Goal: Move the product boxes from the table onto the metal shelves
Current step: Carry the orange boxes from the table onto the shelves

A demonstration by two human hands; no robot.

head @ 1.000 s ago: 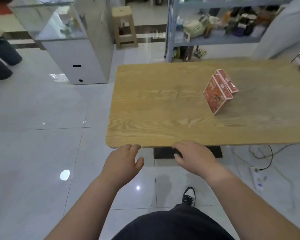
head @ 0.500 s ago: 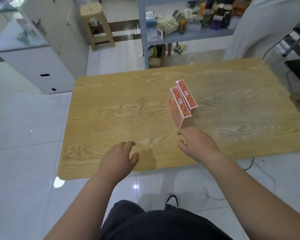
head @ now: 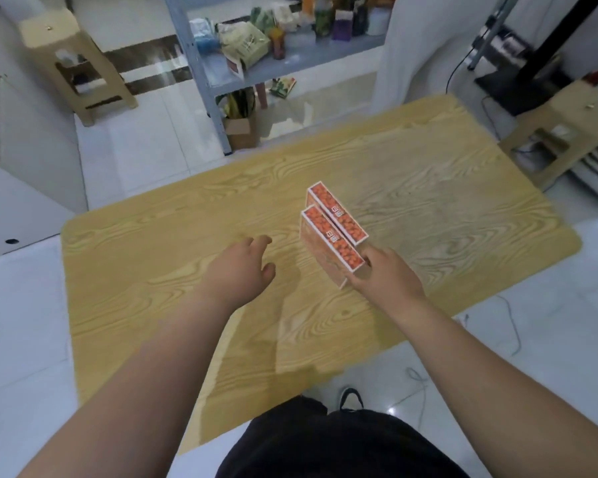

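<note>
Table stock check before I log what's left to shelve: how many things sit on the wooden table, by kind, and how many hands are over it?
Red product boxes: 2 (near box, far box), upright, side by side on the table
Hands: 2 (left hand, right hand)
Total: 4

Two product boxes stand on edge side by side, touching, right of the middle of the wooden surface (head: 152, 270). Both are flat, slim cartons with white-bordered top edges printed in orange-red and pale, faintly patterned broad faces. The nearer box (head: 328, 248) stands slightly left of the farther box (head: 337, 212), their long edges running from far left to near right. The metal shelves (head: 290, 62), grey-blue and crowded with goods, stand on the floor beyond the far edge.
</note>
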